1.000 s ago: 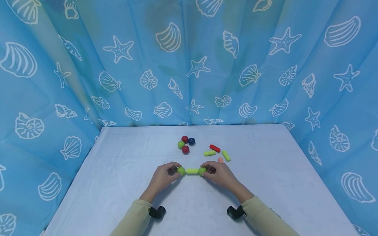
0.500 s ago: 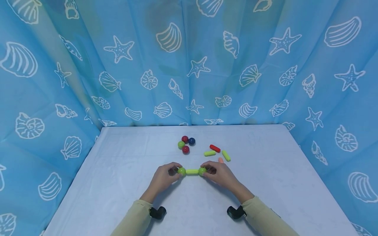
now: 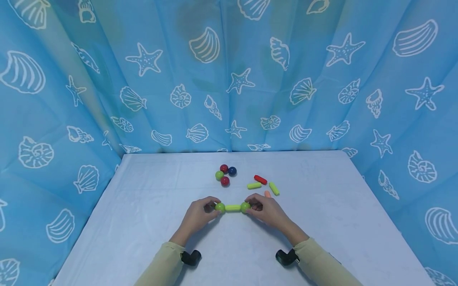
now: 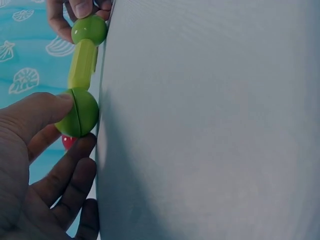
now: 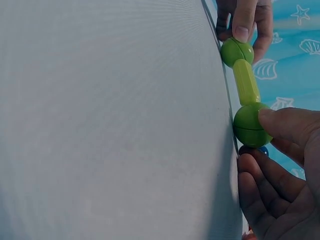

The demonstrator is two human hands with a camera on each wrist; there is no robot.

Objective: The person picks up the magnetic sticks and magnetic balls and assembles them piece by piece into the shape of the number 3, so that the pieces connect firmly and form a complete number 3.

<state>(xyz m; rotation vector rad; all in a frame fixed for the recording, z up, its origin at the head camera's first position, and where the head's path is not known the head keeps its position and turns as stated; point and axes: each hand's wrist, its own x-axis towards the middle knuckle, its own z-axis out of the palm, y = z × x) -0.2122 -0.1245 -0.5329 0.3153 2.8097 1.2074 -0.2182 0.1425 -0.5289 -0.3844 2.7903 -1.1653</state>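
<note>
Between my two hands a yellow-green rod (image 3: pixel 233 207) lies in line with two green balls, one at each end and touching it. My left hand (image 3: pixel 198 214) pinches the left green ball (image 3: pixel 220 207) between thumb and fingers. The right green ball (image 3: pixel 245 207) is pinched the same way by my right hand (image 3: pixel 269 211). In the left wrist view, the thumb presses on the near green ball (image 4: pixel 82 114), which has a seam round it. From the right wrist view, the rod (image 5: pixel 246 82) joins both balls at a slight angle. The balls' outer sides are partly hidden by fingers.
Behind the left hand sit two red balls (image 3: pixel 224 181), a green ball (image 3: pixel 219 175) and a dark blue ball (image 3: pixel 232 171). Behind the right hand lie a red rod (image 3: pixel 260 179), two yellow-green rods (image 3: pixel 274 188) and a partly hidden orange rod (image 3: pixel 267 194). A white cloth covers the table (image 3: pixel 161 178).
The left hand has moved its green ball slightly right, so the small gap to the rod is gone. The right hand stays almost where it was, still pinching its ball.
</note>
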